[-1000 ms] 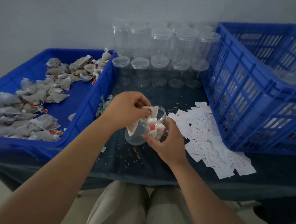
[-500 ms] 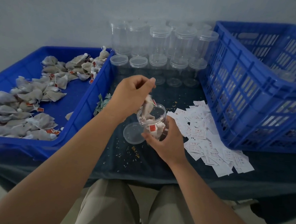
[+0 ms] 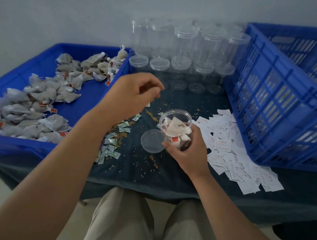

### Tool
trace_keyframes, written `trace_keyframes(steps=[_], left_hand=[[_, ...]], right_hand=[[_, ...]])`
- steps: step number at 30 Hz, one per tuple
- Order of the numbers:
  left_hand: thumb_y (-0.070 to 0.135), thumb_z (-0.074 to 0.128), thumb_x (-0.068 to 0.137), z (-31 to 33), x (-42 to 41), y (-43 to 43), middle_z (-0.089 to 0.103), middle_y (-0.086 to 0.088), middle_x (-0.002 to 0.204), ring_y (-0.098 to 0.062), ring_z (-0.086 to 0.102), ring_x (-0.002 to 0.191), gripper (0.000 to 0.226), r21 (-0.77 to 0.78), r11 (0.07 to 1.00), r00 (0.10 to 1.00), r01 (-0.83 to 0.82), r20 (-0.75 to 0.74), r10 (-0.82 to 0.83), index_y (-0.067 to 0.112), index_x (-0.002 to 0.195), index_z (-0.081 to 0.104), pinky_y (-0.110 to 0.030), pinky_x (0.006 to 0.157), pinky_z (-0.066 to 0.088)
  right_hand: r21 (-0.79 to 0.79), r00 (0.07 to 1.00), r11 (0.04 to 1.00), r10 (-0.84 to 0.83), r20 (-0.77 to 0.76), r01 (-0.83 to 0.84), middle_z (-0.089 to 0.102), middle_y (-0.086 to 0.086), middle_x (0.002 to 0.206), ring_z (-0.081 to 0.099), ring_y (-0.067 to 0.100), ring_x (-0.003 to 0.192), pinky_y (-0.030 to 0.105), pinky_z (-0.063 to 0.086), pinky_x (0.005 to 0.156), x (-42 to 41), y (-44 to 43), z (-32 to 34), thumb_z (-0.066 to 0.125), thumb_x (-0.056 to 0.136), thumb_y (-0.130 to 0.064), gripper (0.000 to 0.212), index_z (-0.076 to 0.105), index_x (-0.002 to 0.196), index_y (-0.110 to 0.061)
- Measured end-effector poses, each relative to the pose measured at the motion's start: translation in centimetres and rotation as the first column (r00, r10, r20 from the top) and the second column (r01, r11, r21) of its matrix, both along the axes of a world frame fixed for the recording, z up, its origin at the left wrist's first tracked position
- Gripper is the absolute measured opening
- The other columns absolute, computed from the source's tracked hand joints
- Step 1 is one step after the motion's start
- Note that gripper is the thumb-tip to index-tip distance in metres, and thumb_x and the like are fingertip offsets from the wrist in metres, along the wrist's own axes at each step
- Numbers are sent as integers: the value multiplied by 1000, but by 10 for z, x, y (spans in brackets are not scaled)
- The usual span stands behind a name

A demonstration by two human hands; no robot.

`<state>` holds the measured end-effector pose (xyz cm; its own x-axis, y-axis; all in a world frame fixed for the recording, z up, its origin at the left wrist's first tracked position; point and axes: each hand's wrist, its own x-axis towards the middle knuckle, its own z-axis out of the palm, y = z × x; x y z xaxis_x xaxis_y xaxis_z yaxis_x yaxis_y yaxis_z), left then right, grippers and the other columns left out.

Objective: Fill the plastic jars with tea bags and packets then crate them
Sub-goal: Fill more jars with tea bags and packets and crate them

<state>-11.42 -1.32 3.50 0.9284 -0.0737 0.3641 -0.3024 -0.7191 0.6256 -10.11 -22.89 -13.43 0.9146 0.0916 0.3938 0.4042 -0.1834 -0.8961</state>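
Note:
My right hand (image 3: 187,152) grips a clear plastic jar (image 3: 176,126), tilted toward me, with several tea bags inside. Its clear lid (image 3: 151,141) lies flat on the dark cloth just left of the jar. My left hand (image 3: 135,95) hovers above and left of the jar, fingers loosely curled and holding nothing. Grey tea bags (image 3: 42,100) with red tags fill the shallow blue tray (image 3: 83,107) at the left. White paper packets (image 3: 232,149) are spread on the cloth to the right of the jar. Small green-white packets (image 3: 113,143) lie beside the tray.
Several empty lidded clear jars (image 3: 184,54) stand in rows at the back. A tall blue slatted crate (image 3: 279,98) sits at the right, tilted, with a jar faintly visible inside. Loose tea crumbs dot the dark tablecloth (image 3: 150,175). My knees are below the table edge.
My left hand pushed a tea bag into the jar, let go and rose up and to the left. My right hand keeps holding the jar, now tilted more upright.

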Motion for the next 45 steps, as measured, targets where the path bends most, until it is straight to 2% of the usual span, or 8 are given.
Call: trace_keyframes(steps=[4, 7, 10, 13, 25, 30, 36, 45], left_hand=[[39, 66, 101, 19, -6, 58, 73, 23, 90, 3, 69, 83, 9, 273, 960, 916, -68, -364, 168, 42, 109, 68, -19, 76, 50], [32, 64, 103, 0, -12, 64, 69, 19, 117, -1, 63, 101, 27, 578, 802, 769, 150, -578, 273, 39, 129, 66, -26, 83, 50], [16, 58, 102, -48, -16, 43, 54, -3, 142, -23, 61, 118, 45, 708, 649, 731, 277, -594, 336, 22, 146, 52, -37, 88, 52], [9, 56, 101, -90, -12, 32, 51, -14, 135, -30, 63, 112, 33, 794, 601, 797, 94, -421, 432, 10, 134, 53, -36, 77, 48], [6, 57, 100, -127, 7, 45, 65, -13, 110, -28, 68, 91, 8, 665, 687, 802, -293, -220, 555, 13, 98, 56, -34, 66, 48], [28, 60, 102, -97, 5, 28, 72, 7, 99, -13, 66, 84, 12, 350, 832, 869, -430, -88, 486, 26, 114, 61, -33, 69, 52], [36, 63, 104, -46, -1, -11, 70, 28, 85, 6, 68, 79, 8, -24, 974, 973, -226, -58, 224, 41, 104, 69, -16, 65, 47], [38, 76, 94, -42, -4, -36, 71, 27, 87, 14, 63, 81, 11, 178, 978, 986, -104, -111, 125, 44, 98, 68, -11, 62, 43]], right_hand=[[12, 999, 1000, 12, -35, -11, 70, -14, 122, 72, 10, 112, 33, 63, 86, 0, -2, -2, 87, 65, -78, 85, 52, 129, -34], [6, 998, 1000, 1, -65, -1, 71, -11, 122, 72, 11, 112, 40, 64, 89, 1, -2, -1, 85, 66, -79, 88, 54, 132, -29], [-25, 997, 1000, -8, -77, 6, 71, -11, 122, 72, 9, 110, 41, 64, 89, 2, -2, -1, 87, 69, -71, 84, 55, 133, -26], [-43, 998, 999, -11, -70, 8, 72, -14, 119, 72, 6, 108, 36, 64, 88, 0, -2, 0, 86, 70, -68, 79, 56, 132, -29], [-38, 997, 999, -3, -80, 0, 70, -18, 121, 70, 7, 112, 36, 63, 89, 0, -3, 0, 93, 65, -67, 83, 57, 131, -33], [-26, 999, 1000, -3, -48, 2, 70, -13, 120, 70, 13, 113, 43, 63, 88, 1, -2, -2, 98, 64, -57, 83, 58, 131, -27], [27, 999, 1000, 15, -30, -15, 69, -14, 124, 69, 11, 118, 32, 61, 93, -2, -2, 5, 95, 71, -57, 76, 57, 132, -31], [-15, 998, 998, 62, -16, -62, 70, -9, 123, 70, 18, 113, 41, 63, 88, -5, -9, 9, 95, 72, -58, 79, 58, 134, -27]])
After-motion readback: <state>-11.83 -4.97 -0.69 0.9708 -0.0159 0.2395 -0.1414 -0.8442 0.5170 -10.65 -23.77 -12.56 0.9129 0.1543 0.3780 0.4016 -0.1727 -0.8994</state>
